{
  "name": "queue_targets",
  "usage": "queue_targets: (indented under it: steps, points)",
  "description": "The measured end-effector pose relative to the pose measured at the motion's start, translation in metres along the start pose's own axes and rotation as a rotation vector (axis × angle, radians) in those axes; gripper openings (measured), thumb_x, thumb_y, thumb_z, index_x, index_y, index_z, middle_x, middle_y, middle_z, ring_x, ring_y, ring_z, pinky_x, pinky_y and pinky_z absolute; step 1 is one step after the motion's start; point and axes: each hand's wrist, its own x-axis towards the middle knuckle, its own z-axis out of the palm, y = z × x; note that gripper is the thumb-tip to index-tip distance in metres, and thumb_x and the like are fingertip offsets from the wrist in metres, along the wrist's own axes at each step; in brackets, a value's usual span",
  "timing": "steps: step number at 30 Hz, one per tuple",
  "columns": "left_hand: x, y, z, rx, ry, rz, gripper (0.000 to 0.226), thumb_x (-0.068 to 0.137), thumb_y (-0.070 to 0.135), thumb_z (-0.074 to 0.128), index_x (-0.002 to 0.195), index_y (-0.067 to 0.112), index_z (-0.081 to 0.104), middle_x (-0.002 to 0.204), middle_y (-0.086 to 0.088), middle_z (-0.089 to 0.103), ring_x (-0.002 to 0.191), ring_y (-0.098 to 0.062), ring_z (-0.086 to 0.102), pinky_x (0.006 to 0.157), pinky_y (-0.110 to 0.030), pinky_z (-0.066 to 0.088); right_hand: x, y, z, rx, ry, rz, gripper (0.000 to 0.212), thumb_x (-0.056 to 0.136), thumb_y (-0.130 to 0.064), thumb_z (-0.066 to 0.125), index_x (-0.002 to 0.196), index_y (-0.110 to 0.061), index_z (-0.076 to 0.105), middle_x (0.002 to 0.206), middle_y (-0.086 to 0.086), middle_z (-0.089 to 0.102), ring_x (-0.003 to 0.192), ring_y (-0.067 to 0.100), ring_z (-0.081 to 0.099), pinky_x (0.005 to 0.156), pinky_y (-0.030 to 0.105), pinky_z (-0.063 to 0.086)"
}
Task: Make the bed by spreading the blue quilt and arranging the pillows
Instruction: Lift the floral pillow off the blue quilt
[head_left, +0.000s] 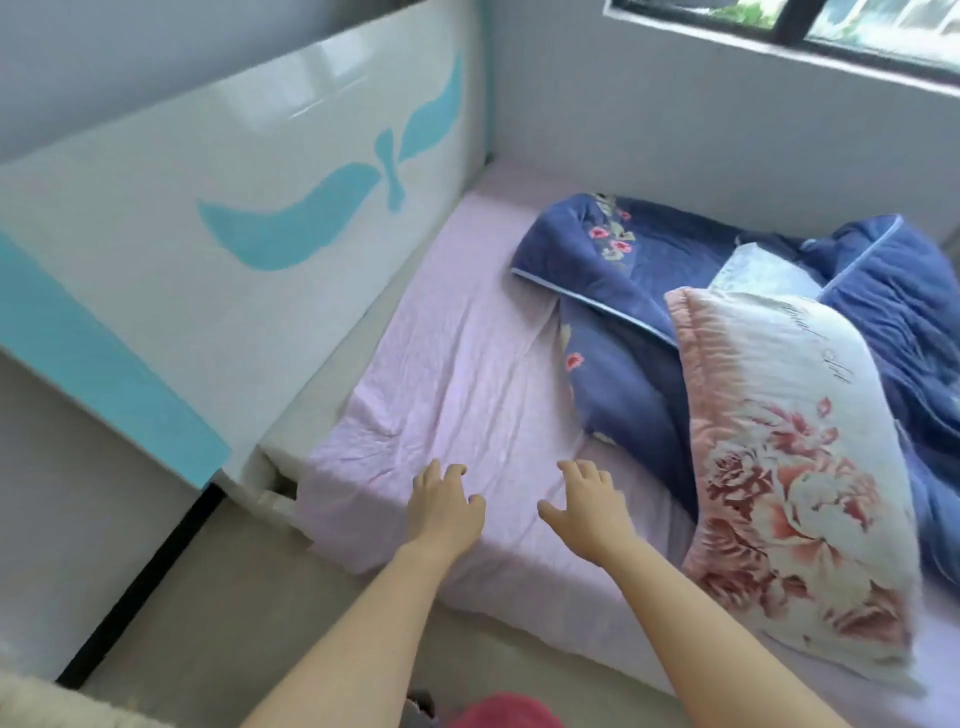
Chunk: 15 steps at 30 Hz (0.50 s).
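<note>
Fingers (451, 474) of left hand (447, 512) and right hand (589, 506) spread loosely over the lilac sheet (467, 364), holding nothing, while the blue quilt (623, 291) lies bunched at right under a floral pillow (789, 467), which tugging could tip floorward.

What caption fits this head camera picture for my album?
Left hand and right hand over lilac sheet, beside crumpled blue quilt and floral pillow.
</note>
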Motion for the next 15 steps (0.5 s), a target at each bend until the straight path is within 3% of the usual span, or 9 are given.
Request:
queue_targets:
  steps: [7,15]
  points:
    - [0.094,0.119,0.050,0.091,-0.193,0.229,0.050,0.097,0.025,0.042,0.145,0.016,0.035,0.159,-0.011,0.019,0.148,-0.021,0.008,0.116,-0.036,0.025,0.065,0.108,-0.036,0.038,0.054,0.259,0.062,0.093,-0.043,0.052,0.145,-0.015,0.030,0.146,0.006,0.034,0.129,0.030,0.036,0.098,0.042,0.039]
    - [0.237,0.206,0.099,0.348,-0.223,0.474,0.043,0.095,0.024,0.045,0.137,0.014,0.044,0.146,-0.006,0.038,0.136,-0.024,0.030,0.105,-0.035,0.034,0.172,0.202,-0.068,0.051,0.220,0.494,0.061,0.088,-0.039,0.054,0.141,-0.015,0.034,0.149,0.007,0.032,0.135,0.029,0.029,0.104,0.045,0.036]
